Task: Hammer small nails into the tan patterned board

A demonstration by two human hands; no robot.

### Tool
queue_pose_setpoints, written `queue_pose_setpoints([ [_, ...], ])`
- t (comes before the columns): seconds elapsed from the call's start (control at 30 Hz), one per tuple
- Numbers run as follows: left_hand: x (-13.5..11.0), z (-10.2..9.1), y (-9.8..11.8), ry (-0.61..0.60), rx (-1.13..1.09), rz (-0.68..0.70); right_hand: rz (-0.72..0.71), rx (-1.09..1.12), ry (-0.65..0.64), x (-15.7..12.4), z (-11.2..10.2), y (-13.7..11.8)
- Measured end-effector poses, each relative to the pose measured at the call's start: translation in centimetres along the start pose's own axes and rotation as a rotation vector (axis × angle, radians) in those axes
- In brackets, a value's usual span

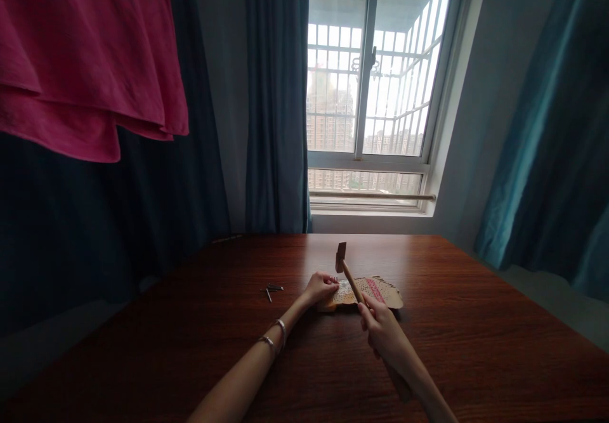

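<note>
Right hand [380, 329] is wrapped around the light-brown wooden handle of a small hammer [353, 281] with a blocky brown head; fingers are closed on the lower handle. The handle is tilted up and leftward, and the head is held raised, apart from the flat tan sheet [391, 297] below. The sheet is laid on a glossy reddish-brown wood-grain table [166, 347], just ahead of both hands. It is covered with dark dots, marked with a pink-red band, and notched along its far right edge. Its material cannot be told.

Left hand [321, 288] is placed at the sheet's left end, fingers bent and drawn together near the thumb. Whether something small is pinched there cannot be told; fingertips are too small to read. Two silver-coloured bracelets [275, 342] are worn on the left wrist. Left of that hand, a few thin dark metal pieces [271, 290] are laid on the table, well apart from the sheet; exact type cannot be told.

Behind the table, a white-framed sliding window [335, 109] is flanked on its left by a dark blue curtain [276, 93]; a teal curtain [523, 156] is hung at far right. A bright pink cloth [95, 61] is seen hanging at upper left.
</note>
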State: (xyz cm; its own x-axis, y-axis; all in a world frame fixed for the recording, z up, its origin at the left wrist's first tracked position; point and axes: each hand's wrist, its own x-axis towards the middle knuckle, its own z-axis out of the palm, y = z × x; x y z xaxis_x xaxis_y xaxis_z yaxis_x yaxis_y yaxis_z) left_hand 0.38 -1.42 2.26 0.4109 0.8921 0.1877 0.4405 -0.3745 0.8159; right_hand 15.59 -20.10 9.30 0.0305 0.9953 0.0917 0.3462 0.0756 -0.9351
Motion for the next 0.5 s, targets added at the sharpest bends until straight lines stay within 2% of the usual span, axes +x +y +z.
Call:
queue_pose_setpoints([
  [0.13,0.1,0.1,-0.3,-0.003,0.033,0.001,0.017,0.047,-0.004,-0.1,0.2,0.4],
  [0.3,0.5,0.2,-1.0,-0.024,0.063,0.039,0.077,0.235,0.020,-0.2,-0.5,0.9],
  [0.4,0.4,-0.6,-1.1,-0.083,0.047,0.056,0.091,0.269,0.094,0.0,-1.3,1.5],
  [0.5,0.1,-2.4,-1.0,-0.113,0.081,0.111,0.087,0.231,0.192,0.4,-2.2,2.7],
])
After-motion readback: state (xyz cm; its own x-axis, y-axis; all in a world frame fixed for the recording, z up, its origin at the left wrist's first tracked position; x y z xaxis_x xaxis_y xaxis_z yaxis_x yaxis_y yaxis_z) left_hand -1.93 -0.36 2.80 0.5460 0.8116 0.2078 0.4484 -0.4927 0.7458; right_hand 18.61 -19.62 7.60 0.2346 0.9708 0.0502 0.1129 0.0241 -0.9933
